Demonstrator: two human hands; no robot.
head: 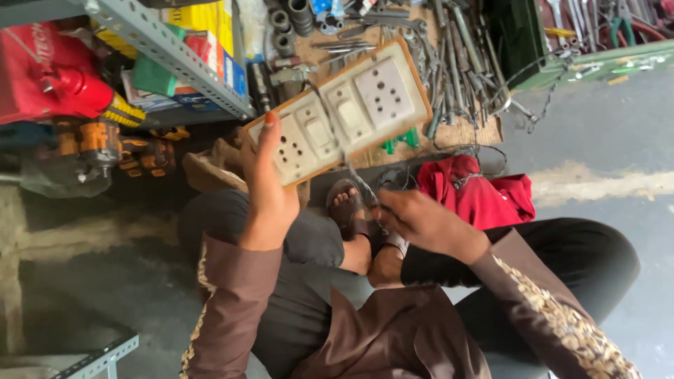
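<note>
A wooden-framed electrical board [351,105] with pale switches and round-hole sockets is held up at a tilt above my lap. My left hand [267,186] grips its lower left corner, thumb on the front face. A thin dark wire [330,119] runs down across the board's face. My right hand [421,221] is just below the board's lower edge, fingers pinched on a thin metal piece [359,181] at the wire's end; whether it is a tool or the wire tip is unclear. My sandalled feet [354,217] are crossed beneath.
A grey slotted metal rack [168,49] holds boxes at the upper left, with a red power tool [63,88] and a yellow-black drill [105,144] beside it. Wrenches and sockets [449,56] lie on a wooden board. A red cloth [477,193] lies on the concrete floor.
</note>
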